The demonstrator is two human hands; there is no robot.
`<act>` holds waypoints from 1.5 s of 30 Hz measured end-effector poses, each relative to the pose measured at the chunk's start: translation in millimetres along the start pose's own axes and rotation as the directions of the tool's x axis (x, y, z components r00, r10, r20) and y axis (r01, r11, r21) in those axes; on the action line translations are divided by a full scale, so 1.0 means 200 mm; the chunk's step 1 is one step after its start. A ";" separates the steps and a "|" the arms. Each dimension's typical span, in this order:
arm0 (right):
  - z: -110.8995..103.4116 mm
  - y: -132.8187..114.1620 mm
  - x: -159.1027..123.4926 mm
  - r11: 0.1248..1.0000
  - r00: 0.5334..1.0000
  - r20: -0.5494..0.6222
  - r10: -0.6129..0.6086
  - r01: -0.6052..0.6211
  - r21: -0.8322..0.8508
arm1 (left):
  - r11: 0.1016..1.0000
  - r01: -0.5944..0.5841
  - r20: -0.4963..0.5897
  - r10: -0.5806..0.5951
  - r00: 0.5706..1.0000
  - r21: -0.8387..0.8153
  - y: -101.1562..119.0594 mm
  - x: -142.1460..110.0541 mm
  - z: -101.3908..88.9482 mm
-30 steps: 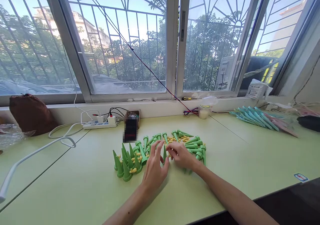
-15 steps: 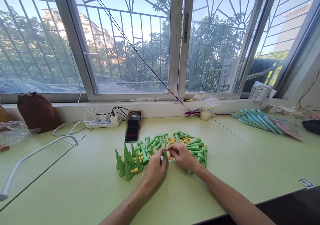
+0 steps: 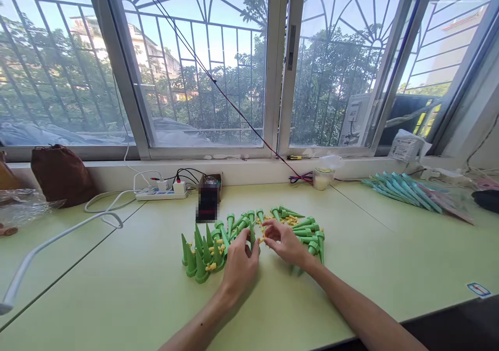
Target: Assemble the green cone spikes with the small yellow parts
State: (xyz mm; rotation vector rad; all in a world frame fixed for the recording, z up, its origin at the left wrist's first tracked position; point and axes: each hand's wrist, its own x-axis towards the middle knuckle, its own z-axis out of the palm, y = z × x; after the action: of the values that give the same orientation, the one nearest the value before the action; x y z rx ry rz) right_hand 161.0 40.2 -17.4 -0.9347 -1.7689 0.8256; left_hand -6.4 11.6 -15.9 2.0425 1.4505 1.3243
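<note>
Left hand (image 3: 240, 261) now curled around a green cone (image 3: 252, 233), yellow piece (image 3: 261, 240) close beside it.
A second ago its fingers were spread; the curl puts the cone within its grasp, at nine o'clock from the right hand (image 3: 286, 244), whose thumb and fingertips, nearly together, seem to pinch the small yellow piece; standing cones (image 3: 200, 269) lie at nine o'clock from the left hand.

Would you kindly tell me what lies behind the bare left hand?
Beyond the left hand, green plastic cones show on the pale yellow-green tabletop; whatever the hand covers cannot be seen.
</note>
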 end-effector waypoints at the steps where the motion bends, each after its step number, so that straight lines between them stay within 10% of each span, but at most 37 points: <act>1: 0.00 0.00 0.00 0.999 1.000 0.011 0.019 -0.019 0.043 | 1.000 -0.006 -0.006 0.006 1.000 -0.001 0.00 0.00 0.00; 21: 0.00 -0.06 -0.02 0.998 0.997 -0.063 -0.031 0.028 -0.049 | 0.998 -0.066 -0.124 0.067 0.990 0.009 0.04 0.00 -0.01; 45: 0.00 -0.02 -0.01 0.999 0.999 -0.033 -0.043 0.043 -0.002 | 0.997 -0.017 0.013 0.018 1.000 -0.080 0.01 -0.01 -0.01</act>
State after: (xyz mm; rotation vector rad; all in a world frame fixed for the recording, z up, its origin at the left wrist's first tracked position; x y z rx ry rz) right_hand 160.4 36.1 -15.5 -0.9035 -1.7548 0.7774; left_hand -6.3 8.9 -14.6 2.0132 1.3548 1.3505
